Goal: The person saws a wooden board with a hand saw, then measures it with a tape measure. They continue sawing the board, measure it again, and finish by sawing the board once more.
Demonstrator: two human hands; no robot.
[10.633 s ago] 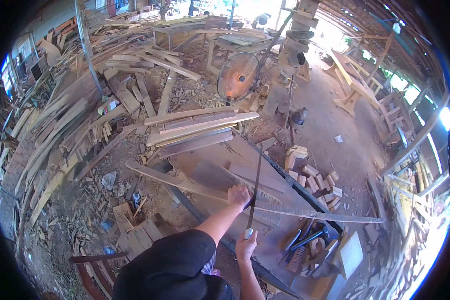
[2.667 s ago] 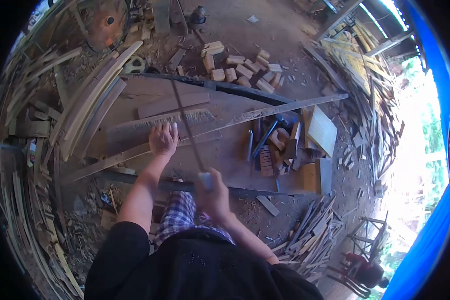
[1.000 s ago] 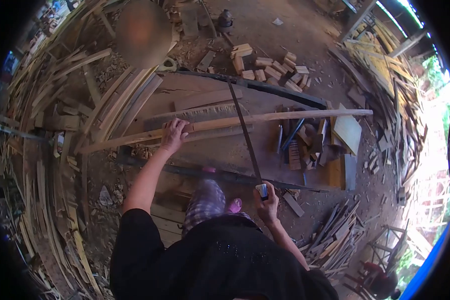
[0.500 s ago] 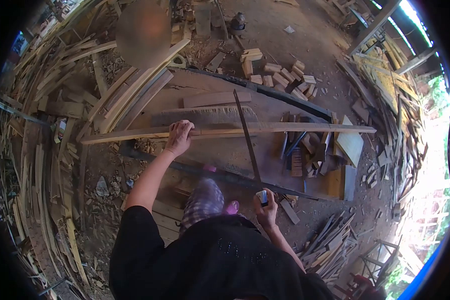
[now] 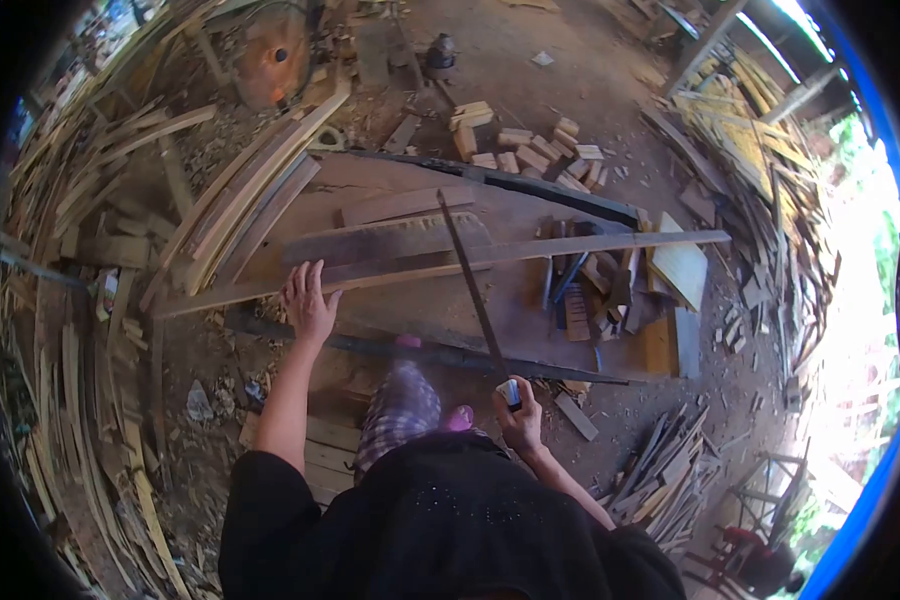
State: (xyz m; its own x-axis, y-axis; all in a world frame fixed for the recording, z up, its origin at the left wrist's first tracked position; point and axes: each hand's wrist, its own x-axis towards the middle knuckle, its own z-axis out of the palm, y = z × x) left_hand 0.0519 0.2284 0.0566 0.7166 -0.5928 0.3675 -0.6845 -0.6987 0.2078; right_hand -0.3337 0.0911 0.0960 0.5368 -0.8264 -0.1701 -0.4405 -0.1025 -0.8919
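My right hand (image 5: 521, 420) is closed around the handle of a handsaw (image 5: 477, 290). The saw's long narrow blade points away from me and crosses over a long wood strip (image 5: 530, 250). Left of the blade, my left hand (image 5: 310, 305) is open at the strip, fingers stretched forward and thumb apart. Under the strip is a wide low bench (image 5: 400, 300). Two shorter boards rest on it just beyond the strip, a rough-edged board (image 5: 380, 240) and a smoother board (image 5: 407, 204).
Offcuts and tools (image 5: 595, 290) are heaped at the bench's right end, by a pale board (image 5: 680, 270). Cut blocks (image 5: 535, 148) lie on the ground beyond. Long planks (image 5: 255, 190) lean at the left. Scrap sticks (image 5: 665, 470) lie at lower right.
My left hand has loosened from the strip and moved left along it, its fingers now spread. The strip has turned, left end nearer me, right end farther away. My right hand still holds the handsaw.
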